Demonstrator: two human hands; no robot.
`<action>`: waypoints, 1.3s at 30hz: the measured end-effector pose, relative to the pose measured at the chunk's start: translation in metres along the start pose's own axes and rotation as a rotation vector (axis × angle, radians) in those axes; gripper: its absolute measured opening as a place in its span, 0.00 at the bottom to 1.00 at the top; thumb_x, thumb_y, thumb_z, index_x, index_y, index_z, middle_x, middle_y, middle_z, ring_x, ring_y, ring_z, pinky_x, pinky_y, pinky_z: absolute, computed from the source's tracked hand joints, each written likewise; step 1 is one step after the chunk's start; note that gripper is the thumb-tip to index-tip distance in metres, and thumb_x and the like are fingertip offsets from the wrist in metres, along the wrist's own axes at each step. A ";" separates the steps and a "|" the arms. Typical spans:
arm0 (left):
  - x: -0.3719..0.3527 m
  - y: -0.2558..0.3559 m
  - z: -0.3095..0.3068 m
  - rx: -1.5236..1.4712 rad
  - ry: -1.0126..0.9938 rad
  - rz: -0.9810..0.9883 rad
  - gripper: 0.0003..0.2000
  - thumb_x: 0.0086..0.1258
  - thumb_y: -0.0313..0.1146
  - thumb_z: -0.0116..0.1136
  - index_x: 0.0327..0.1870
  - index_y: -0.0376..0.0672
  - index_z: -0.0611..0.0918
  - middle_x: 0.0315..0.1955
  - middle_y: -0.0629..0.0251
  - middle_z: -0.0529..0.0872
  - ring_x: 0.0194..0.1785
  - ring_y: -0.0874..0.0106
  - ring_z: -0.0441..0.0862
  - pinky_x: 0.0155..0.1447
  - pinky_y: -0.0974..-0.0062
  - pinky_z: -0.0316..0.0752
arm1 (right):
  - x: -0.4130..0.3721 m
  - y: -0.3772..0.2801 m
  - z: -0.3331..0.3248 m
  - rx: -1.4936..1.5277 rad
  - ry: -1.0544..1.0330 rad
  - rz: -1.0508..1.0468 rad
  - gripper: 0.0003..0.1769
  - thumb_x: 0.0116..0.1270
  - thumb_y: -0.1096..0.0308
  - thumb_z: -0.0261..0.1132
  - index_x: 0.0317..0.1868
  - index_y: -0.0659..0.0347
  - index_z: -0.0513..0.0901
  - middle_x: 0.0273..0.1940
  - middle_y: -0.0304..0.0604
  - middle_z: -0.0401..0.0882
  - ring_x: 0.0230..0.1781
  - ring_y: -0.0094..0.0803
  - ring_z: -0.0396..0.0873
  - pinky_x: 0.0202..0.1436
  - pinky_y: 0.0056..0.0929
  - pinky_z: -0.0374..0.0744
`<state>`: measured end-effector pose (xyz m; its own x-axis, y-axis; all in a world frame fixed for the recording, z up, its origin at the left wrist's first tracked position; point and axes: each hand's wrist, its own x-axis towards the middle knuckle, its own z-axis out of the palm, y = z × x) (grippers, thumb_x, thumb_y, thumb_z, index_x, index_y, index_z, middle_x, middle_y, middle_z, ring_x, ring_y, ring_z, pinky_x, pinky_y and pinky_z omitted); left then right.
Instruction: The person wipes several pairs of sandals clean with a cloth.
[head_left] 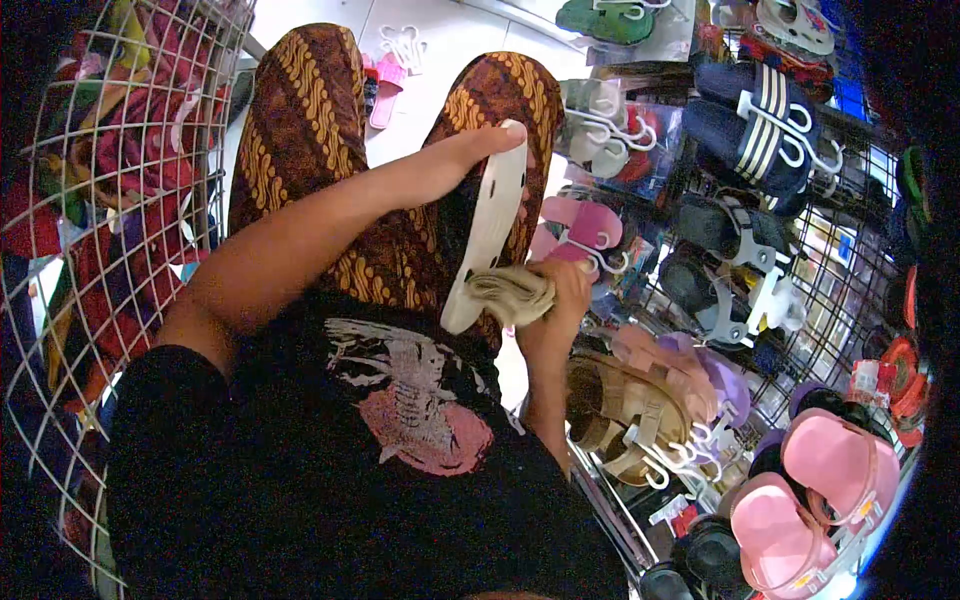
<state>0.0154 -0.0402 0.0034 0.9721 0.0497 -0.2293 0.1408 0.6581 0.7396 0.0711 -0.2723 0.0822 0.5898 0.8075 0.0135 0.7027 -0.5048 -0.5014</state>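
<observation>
A white, thick-soled shoe or sandal (490, 215) with small dark spots along it is tilted over my lap, above the patterned trousers. My left hand (465, 165) grips its upper end, thumb over the tip. Lower down, my right hand (562, 300) is closed around a folded beige cloth (512, 294), which touches the lower part of the white footwear. Some fingers of both hands are hidden behind what they hold.
On my right, a wire rack holds dark striped slides (765, 125), pink clogs (835, 465), brown sandals (625, 415) and several others on white hangers. A wire basket (130, 180) with colourful items stands at left. Pink sandals (387, 88) lie on the tiled floor ahead.
</observation>
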 end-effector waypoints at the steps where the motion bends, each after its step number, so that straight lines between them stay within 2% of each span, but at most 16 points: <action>1: 0.000 0.002 0.001 -0.008 0.033 0.029 0.31 0.76 0.62 0.43 0.56 0.39 0.77 0.44 0.60 0.86 0.46 0.68 0.85 0.56 0.68 0.78 | -0.005 -0.008 0.001 -0.035 0.015 -0.083 0.16 0.48 0.62 0.74 0.38 0.55 0.81 0.41 0.43 0.82 0.50 0.43 0.78 0.67 0.50 0.63; 3: -0.004 0.003 0.009 -0.027 0.091 0.067 0.29 0.78 0.59 0.42 0.49 0.38 0.80 0.38 0.61 0.87 0.39 0.71 0.85 0.50 0.70 0.78 | -0.017 -0.024 -0.001 -0.303 -0.013 -0.332 0.20 0.45 0.61 0.76 0.39 0.55 0.82 0.41 0.44 0.82 0.50 0.42 0.78 0.69 0.52 0.62; 6: -0.006 0.008 0.012 -0.143 0.092 -0.025 0.28 0.78 0.58 0.42 0.50 0.37 0.80 0.39 0.60 0.87 0.40 0.71 0.85 0.51 0.69 0.79 | -0.008 -0.012 0.002 -0.193 0.069 -0.103 0.20 0.46 0.59 0.75 0.40 0.55 0.83 0.42 0.44 0.82 0.52 0.41 0.78 0.71 0.50 0.60; 7: -0.006 0.007 0.012 -0.152 0.072 -0.030 0.28 0.78 0.58 0.42 0.50 0.37 0.79 0.39 0.60 0.87 0.41 0.70 0.85 0.51 0.69 0.79 | -0.004 0.004 0.004 -0.063 -0.005 0.104 0.22 0.45 0.58 0.75 0.41 0.55 0.83 0.43 0.45 0.82 0.53 0.42 0.78 0.73 0.46 0.59; 9: -0.006 0.007 0.009 -0.175 0.042 -0.023 0.27 0.79 0.57 0.42 0.50 0.38 0.79 0.39 0.60 0.87 0.41 0.70 0.86 0.52 0.69 0.79 | -0.014 -0.001 0.007 -0.075 -0.001 -0.007 0.22 0.44 0.59 0.76 0.41 0.56 0.82 0.43 0.45 0.82 0.52 0.43 0.78 0.73 0.43 0.58; 12: -0.004 0.000 0.000 -0.131 -0.032 -0.005 0.31 0.75 0.61 0.44 0.60 0.39 0.76 0.46 0.59 0.85 0.48 0.66 0.85 0.58 0.66 0.79 | -0.026 -0.003 0.011 -0.273 0.054 -0.239 0.21 0.45 0.60 0.76 0.41 0.54 0.82 0.41 0.43 0.82 0.49 0.44 0.79 0.73 0.45 0.58; 16: -0.004 0.005 0.009 -0.084 0.046 0.062 0.25 0.80 0.54 0.39 0.50 0.38 0.79 0.39 0.59 0.87 0.41 0.69 0.86 0.51 0.69 0.80 | -0.010 0.002 0.005 -0.160 -0.054 -0.023 0.21 0.47 0.59 0.76 0.42 0.54 0.82 0.40 0.42 0.81 0.48 0.43 0.79 0.73 0.53 0.57; 18: -0.003 0.005 0.006 -0.076 0.034 0.063 0.24 0.80 0.53 0.40 0.51 0.38 0.78 0.39 0.59 0.87 0.40 0.69 0.86 0.51 0.69 0.80 | -0.011 0.001 0.006 -0.169 -0.169 0.004 0.21 0.46 0.59 0.76 0.42 0.54 0.83 0.39 0.42 0.80 0.47 0.43 0.79 0.74 0.56 0.56; 22: -0.001 -0.003 0.001 -0.092 -0.082 0.175 0.24 0.79 0.53 0.42 0.54 0.38 0.77 0.39 0.57 0.87 0.40 0.66 0.87 0.50 0.66 0.81 | -0.012 -0.008 0.005 -0.168 -0.001 -0.260 0.17 0.45 0.63 0.77 0.35 0.56 0.82 0.36 0.41 0.81 0.46 0.44 0.79 0.73 0.58 0.61; 24: -0.002 -0.004 0.001 -0.151 -0.114 0.154 0.25 0.78 0.54 0.43 0.55 0.39 0.76 0.40 0.56 0.87 0.40 0.65 0.87 0.50 0.65 0.81 | 0.003 0.006 0.003 -0.041 -0.046 0.017 0.17 0.43 0.63 0.76 0.33 0.56 0.80 0.37 0.40 0.81 0.46 0.41 0.79 0.77 0.61 0.52; 28: -0.007 0.000 0.003 -0.200 -0.117 0.088 0.27 0.76 0.57 0.44 0.57 0.39 0.75 0.39 0.55 0.87 0.42 0.64 0.87 0.52 0.64 0.81 | 0.001 -0.040 -0.007 -0.083 -0.034 -0.274 0.17 0.45 0.63 0.77 0.34 0.57 0.80 0.35 0.41 0.80 0.41 0.45 0.77 0.56 0.47 0.70; 30: -0.006 0.002 0.000 -0.145 -0.159 0.146 0.29 0.73 0.60 0.46 0.58 0.41 0.75 0.41 0.55 0.86 0.44 0.65 0.86 0.52 0.65 0.81 | -0.004 -0.025 0.001 -0.166 -0.007 -0.232 0.16 0.48 0.66 0.74 0.37 0.57 0.80 0.37 0.44 0.81 0.41 0.44 0.78 0.53 0.47 0.71; 32: -0.005 0.000 -0.001 -0.151 -0.157 0.171 0.30 0.72 0.61 0.47 0.58 0.41 0.75 0.42 0.55 0.86 0.46 0.65 0.86 0.52 0.66 0.81 | -0.001 0.010 0.005 -0.243 0.022 -0.011 0.14 0.50 0.70 0.72 0.39 0.57 0.80 0.38 0.44 0.82 0.41 0.45 0.79 0.56 0.47 0.73; 33: -0.010 0.006 -0.001 -0.141 -0.141 0.145 0.31 0.70 0.61 0.48 0.59 0.41 0.74 0.43 0.55 0.86 0.48 0.63 0.86 0.53 0.64 0.81 | -0.001 0.030 0.008 0.107 0.068 0.186 0.12 0.54 0.74 0.70 0.40 0.60 0.80 0.38 0.47 0.82 0.37 0.47 0.80 0.50 0.42 0.77; 36: -0.007 0.001 -0.012 -0.330 -0.083 0.312 0.30 0.69 0.58 0.50 0.60 0.41 0.73 0.44 0.54 0.85 0.50 0.60 0.86 0.56 0.60 0.81 | 0.001 0.039 -0.003 0.243 0.254 0.182 0.15 0.64 0.72 0.68 0.49 0.69 0.81 0.45 0.53 0.84 0.44 0.42 0.83 0.51 0.35 0.78; 39: -0.001 0.007 -0.017 -0.386 0.108 0.429 0.30 0.66 0.50 0.57 0.64 0.39 0.70 0.50 0.53 0.82 0.54 0.58 0.84 0.60 0.57 0.79 | 0.009 0.006 -0.019 0.060 0.220 0.273 0.18 0.66 0.70 0.67 0.55 0.68 0.80 0.50 0.53 0.84 0.48 0.41 0.82 0.55 0.36 0.78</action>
<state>0.0118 -0.0232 -0.0020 0.8996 0.4349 -0.0385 -0.3591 0.7871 0.5016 0.0877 -0.2737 0.0959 0.8290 0.5566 0.0550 0.4865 -0.6691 -0.5618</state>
